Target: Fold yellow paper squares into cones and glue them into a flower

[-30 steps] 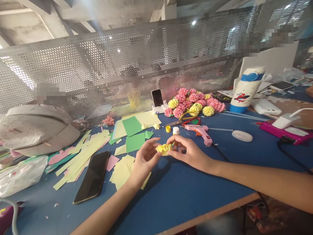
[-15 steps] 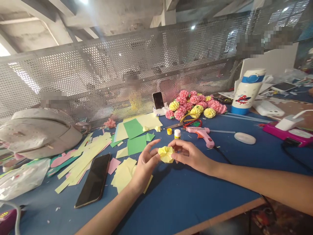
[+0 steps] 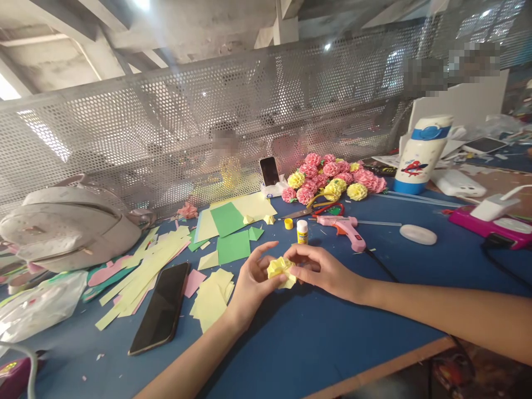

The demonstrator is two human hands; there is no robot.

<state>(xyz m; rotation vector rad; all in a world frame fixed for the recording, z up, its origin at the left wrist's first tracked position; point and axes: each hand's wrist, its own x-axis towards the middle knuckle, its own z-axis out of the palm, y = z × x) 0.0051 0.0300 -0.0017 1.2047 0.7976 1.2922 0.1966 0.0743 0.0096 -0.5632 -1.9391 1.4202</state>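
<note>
A small folded yellow paper flower (image 3: pixel 281 271) is pinched between both my hands above the blue table (image 3: pixel 316 338). My left hand (image 3: pixel 251 285) grips its left side with thumb and fingers curled round it. My right hand (image 3: pixel 320 269) pinches its right side from above. Just behind my hands stands a small glue bottle (image 3: pixel 302 231) with a loose yellow cap (image 3: pixel 288 223) beside it. Loose yellow paper pieces (image 3: pixel 210 296) lie under my left wrist.
A black phone (image 3: pixel 160 308) lies flat at left beside yellow strips (image 3: pixel 141 266) and green sheets (image 3: pixel 228 230). Further back are a pink glue gun (image 3: pixel 347 227), scissors (image 3: pixel 318 208), a heap of pink and yellow paper flowers (image 3: pixel 332 177), a white bottle (image 3: pixel 419 152) and a grey bag (image 3: pixel 66 219).
The yellow flower turned in my fingers, showing a round pleated face half a second ago and a crumpled side now. Both hands sank slightly toward me.
</note>
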